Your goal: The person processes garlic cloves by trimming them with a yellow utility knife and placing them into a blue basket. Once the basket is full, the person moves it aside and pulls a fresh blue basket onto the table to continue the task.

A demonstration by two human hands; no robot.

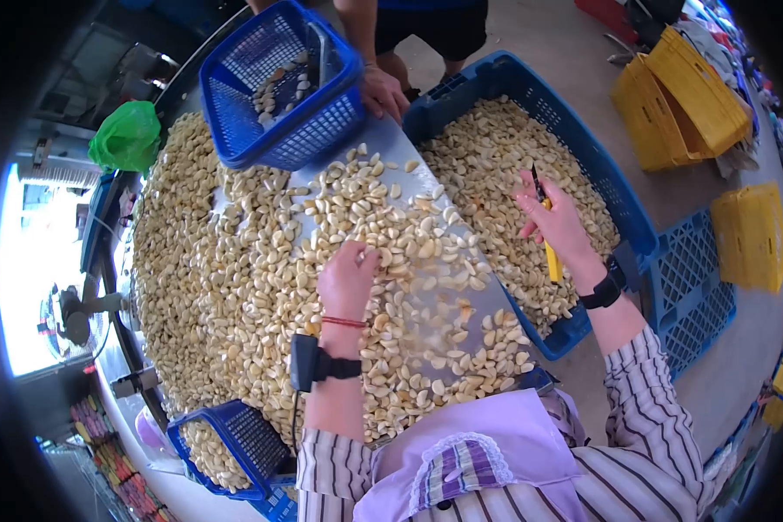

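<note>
The left hand, its grasp unclear, touches pale curved garlic cloves at two o'clock, while the right hand holds a slim yellow-and-black knife pointing toward twelve.

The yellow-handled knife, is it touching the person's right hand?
Touching. The head view shows the right hand holding the yellow-handled knife, whose two ends show beyond the fingers.

Cloves were too many to count.
There were at least two blue baskets, one clove-filled blue crate, one yellow-handled knife, one green bag.
</note>
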